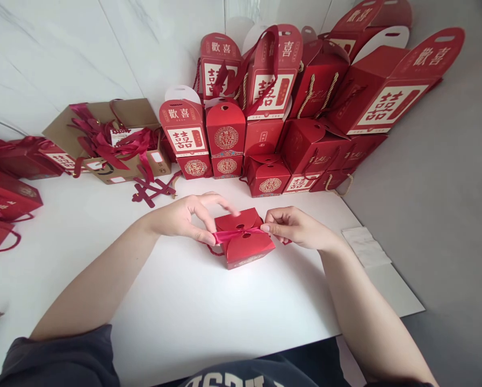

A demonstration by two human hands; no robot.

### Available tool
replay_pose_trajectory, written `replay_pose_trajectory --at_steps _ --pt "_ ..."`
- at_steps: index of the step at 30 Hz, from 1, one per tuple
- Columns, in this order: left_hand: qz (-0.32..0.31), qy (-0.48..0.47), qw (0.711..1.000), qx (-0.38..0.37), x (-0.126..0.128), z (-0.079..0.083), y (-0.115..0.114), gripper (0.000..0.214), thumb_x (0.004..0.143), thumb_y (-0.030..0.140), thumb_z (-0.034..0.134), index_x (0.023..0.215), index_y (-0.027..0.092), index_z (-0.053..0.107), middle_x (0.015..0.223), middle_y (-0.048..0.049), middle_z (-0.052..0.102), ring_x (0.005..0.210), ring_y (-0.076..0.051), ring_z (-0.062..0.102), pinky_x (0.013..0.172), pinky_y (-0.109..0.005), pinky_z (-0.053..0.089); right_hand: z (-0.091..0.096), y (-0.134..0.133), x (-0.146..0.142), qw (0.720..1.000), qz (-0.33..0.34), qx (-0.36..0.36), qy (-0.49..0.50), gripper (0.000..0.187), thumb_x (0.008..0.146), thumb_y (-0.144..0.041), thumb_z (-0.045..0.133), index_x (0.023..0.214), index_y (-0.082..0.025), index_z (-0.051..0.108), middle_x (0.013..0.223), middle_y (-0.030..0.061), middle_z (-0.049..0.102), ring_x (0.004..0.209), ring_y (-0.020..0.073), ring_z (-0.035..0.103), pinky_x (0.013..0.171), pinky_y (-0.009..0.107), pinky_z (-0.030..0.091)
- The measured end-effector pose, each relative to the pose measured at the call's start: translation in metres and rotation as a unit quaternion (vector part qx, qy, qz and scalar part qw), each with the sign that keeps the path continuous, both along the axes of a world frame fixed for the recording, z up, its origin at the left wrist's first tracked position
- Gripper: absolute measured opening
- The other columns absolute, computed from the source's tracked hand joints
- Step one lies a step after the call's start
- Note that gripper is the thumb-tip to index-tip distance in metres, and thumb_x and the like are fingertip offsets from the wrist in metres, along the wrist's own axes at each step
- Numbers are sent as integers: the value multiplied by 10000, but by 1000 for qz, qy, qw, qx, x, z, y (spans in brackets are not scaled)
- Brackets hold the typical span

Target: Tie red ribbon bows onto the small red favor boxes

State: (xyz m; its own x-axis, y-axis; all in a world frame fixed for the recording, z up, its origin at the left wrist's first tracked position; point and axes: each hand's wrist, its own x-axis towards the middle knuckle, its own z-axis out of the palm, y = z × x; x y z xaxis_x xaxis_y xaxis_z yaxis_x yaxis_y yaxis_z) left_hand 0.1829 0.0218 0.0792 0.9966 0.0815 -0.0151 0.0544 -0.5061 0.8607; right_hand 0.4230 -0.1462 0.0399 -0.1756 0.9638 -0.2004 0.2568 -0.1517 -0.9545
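A small red gift box [246, 247] with a rounded flap sits on the white table [184, 301] in front of me. A red ribbon [235, 234] runs across its top. My left hand [188, 217] pinches the ribbon's left end at the box's left edge, with the other fingers arched over the flap. My right hand [293, 227] pinches the ribbon's right end just beside the box. Both ends are pulled outward and look taut.
A stack of finished red gift boxes [289, 107] lines the wall behind. A brown cardboard carton [103, 129] full of red ribbons stands at the back left. Loose ribbon pieces [154, 189] lie near it. More red bags [7, 199] sit at the far left. A white paper [365, 246] lies at the right.
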Motion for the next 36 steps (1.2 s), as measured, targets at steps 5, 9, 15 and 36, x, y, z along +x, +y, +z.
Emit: replay_pose_trajectory --at_steps 5,9,15,36 --pt "-29 -83 980 -178 18 -31 -9 218 770 405 729 672 213 767 1026 -121 750 1261 -300 530 1139 -506 254 0 1 -2 1000 4 6 17 378 873 -485 598 689 -171 497 587 -42 504 541 76 398 525 230 303" --pt "72 -88 974 -194 25 -42 -16 255 768 425 728 672 191 758 710 -82 746 1088 -251 634 1141 -479 259 -2 3 -3 1000 6 6 28 392 866 -505 596 687 -172 492 594 -42 491 552 81 402 534 233 303" --pt "125 -63 973 -183 27 -41 -20 150 714 329 789 729 181 774 873 -80 755 908 -187 674 1096 -432 355 -5 3 -4 999 11 10 39 400 855 -520 605 686 -173 497 591 -44 480 550 82 401 536 236 306" --pt "129 -13 988 -82 26 -37 -20 302 698 363 792 899 144 739 713 -28 710 682 -127 637 991 -397 463 -4 3 -16 977 -45 192 86 150 827 -318 700 945 -230 730 831 26 650 765 149 550 751 315 448"
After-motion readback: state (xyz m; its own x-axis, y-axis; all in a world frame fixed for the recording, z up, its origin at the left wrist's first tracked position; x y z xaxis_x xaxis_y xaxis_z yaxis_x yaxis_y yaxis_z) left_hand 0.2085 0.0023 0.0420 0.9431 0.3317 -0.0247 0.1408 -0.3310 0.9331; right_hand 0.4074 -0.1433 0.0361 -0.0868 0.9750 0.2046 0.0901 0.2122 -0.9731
